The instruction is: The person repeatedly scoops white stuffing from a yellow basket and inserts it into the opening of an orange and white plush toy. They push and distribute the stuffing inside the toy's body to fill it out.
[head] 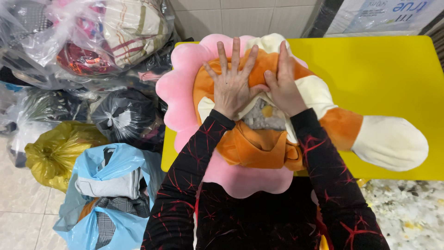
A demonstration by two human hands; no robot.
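Note:
An orange and cream plush toy (259, 143) lies on a pink flower-shaped cushion (178, 88) at the left end of a yellow table (384, 69). My left hand (232, 81) presses flat on the orange top of the plush, fingers spread wide. Beside it my right hand (283, 83) rests flat on the orange and cream part, fingers together. Between the wrists a gap in the plush shows grey-white stuffing (264, 115). A cream-tipped orange limb (388, 141) sticks out to the right. Both sleeves are black with red lines.
Left of the table stand clear plastic bags of fabrics (92, 37), a black bag (125, 115), a yellow bag (58, 153) and a blue bag of folded clothes (111, 185). White stuffing scraps (407, 208) litter the floor at lower right. A tiled wall is behind.

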